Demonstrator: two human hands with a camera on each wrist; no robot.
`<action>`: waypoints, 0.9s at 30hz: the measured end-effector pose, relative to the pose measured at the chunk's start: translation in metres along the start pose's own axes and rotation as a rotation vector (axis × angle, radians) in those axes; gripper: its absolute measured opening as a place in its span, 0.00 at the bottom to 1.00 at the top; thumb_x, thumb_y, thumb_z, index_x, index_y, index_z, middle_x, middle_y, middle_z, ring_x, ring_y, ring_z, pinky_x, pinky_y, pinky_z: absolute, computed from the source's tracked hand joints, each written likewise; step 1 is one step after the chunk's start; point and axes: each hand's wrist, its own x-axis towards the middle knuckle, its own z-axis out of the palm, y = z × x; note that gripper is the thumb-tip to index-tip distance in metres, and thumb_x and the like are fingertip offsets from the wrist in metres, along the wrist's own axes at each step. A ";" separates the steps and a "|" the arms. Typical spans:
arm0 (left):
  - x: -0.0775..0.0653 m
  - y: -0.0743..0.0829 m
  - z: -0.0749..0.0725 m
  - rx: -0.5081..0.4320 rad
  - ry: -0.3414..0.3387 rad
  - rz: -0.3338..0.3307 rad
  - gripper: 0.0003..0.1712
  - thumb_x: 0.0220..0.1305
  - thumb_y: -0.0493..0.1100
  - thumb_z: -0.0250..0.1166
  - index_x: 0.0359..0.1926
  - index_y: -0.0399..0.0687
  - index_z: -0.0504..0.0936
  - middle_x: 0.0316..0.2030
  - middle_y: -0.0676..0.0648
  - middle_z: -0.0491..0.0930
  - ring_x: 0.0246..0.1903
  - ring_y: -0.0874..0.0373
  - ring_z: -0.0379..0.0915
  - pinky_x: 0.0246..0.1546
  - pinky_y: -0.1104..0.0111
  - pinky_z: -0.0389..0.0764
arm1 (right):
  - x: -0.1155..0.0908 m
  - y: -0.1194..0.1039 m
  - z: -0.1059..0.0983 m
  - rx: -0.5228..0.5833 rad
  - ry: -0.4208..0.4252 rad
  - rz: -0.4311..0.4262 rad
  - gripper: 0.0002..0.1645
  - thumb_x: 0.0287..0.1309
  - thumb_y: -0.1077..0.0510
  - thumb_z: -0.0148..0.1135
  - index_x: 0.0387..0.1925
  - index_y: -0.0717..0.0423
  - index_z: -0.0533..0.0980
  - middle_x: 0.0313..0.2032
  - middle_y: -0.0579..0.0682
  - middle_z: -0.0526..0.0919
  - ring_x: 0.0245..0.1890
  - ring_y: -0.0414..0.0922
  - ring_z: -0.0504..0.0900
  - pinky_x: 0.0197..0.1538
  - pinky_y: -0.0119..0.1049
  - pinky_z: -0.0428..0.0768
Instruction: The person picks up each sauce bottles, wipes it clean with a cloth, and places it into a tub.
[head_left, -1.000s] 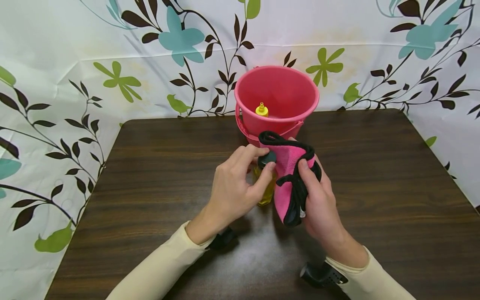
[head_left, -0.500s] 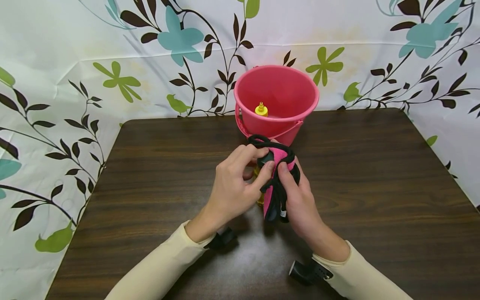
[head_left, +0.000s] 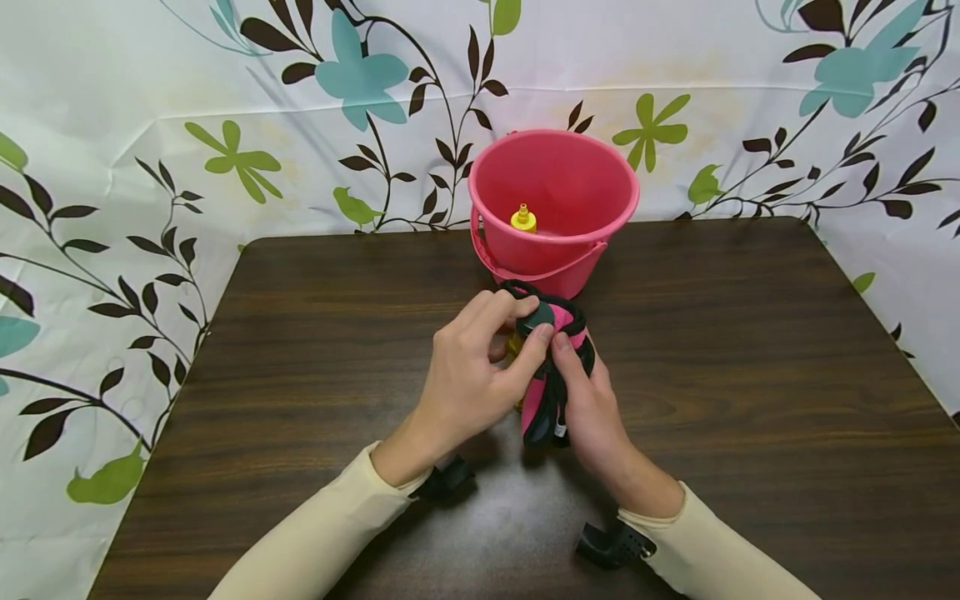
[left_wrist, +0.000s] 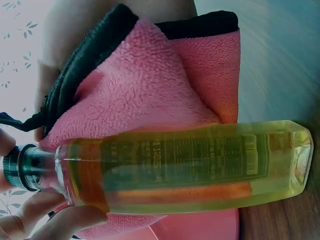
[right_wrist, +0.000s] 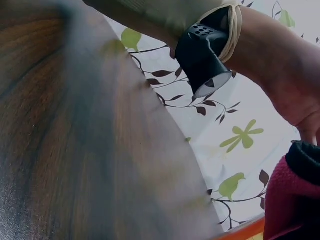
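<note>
Bottle [left_wrist: 200,172] below left grip [head_left: 474,362], cap [head_left: 536,317] pinched; cloth [left_wrist: 145,85] in right grip [head_left: 597,414].

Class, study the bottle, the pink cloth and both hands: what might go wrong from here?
The bottle might slip, since the left hand holds it only by the cap and neck. Black trim on the pink cloth lies close to the cap and could snag. The bucket just beyond might get bumped.

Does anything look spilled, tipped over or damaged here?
Nothing stands out. The pink bucket stands upright on the table, the left hand holds the bottle at its dark cap, and the right hand grips the pink cloth. I see no spill or damage.
</note>
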 end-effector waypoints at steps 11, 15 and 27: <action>0.001 -0.001 0.001 0.029 0.015 0.026 0.13 0.68 0.44 0.69 0.49 0.43 0.84 0.34 0.48 0.80 0.26 0.58 0.72 0.26 0.70 0.75 | 0.000 0.014 -0.008 0.058 0.014 0.068 0.21 0.83 0.44 0.43 0.63 0.50 0.71 0.45 0.40 0.82 0.47 0.37 0.79 0.53 0.29 0.80; 0.001 -0.001 0.001 0.048 0.016 0.036 0.13 0.68 0.44 0.68 0.49 0.42 0.84 0.33 0.47 0.80 0.26 0.58 0.73 0.26 0.71 0.76 | -0.001 0.021 -0.012 0.081 0.014 0.155 0.21 0.83 0.42 0.42 0.61 0.50 0.72 0.40 0.40 0.80 0.42 0.37 0.78 0.47 0.30 0.79; 0.000 -0.003 0.001 0.062 0.007 0.042 0.13 0.68 0.45 0.67 0.49 0.42 0.83 0.37 0.47 0.82 0.26 0.58 0.74 0.26 0.71 0.77 | 0.003 0.038 -0.019 -0.002 0.077 0.248 0.22 0.82 0.43 0.48 0.58 0.54 0.74 0.40 0.43 0.80 0.41 0.39 0.79 0.46 0.31 0.80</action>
